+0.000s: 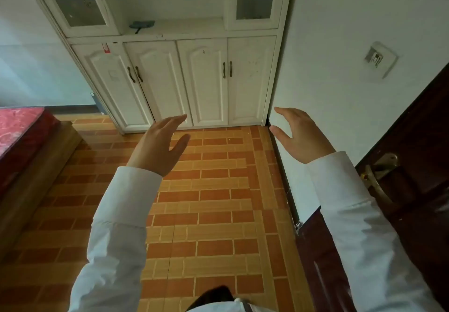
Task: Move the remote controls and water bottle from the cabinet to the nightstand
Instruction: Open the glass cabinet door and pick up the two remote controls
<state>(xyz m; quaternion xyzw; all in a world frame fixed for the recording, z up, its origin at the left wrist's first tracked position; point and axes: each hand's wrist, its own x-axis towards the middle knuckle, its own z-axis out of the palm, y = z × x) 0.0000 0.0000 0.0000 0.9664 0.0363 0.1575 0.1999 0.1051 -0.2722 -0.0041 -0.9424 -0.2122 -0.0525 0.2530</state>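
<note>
We held our left hand (162,145) and right hand (299,134) out empty, fingers spread, above the tiled floor (213,204). The white cabinet (184,80) stood far ahead with its four lower doors closed. We saw no remotes or bottle, and we could read no writing.

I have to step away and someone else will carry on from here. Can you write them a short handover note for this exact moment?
Left hand: open, empty, raised over the tiled floor.
Right hand: open, empty, raised near the white wall.
White cabinet stands ahead, its four lower doors shut. On its open shelf only a small bluish item shows; too blurred to identify.
No remote controls, water bottle or nightstand are visible.
Done: nothing that can be seen here.
Left: find the remotes and bottle at the cabinet, probably behind the doors, and carry them to the nightstand.
</note>
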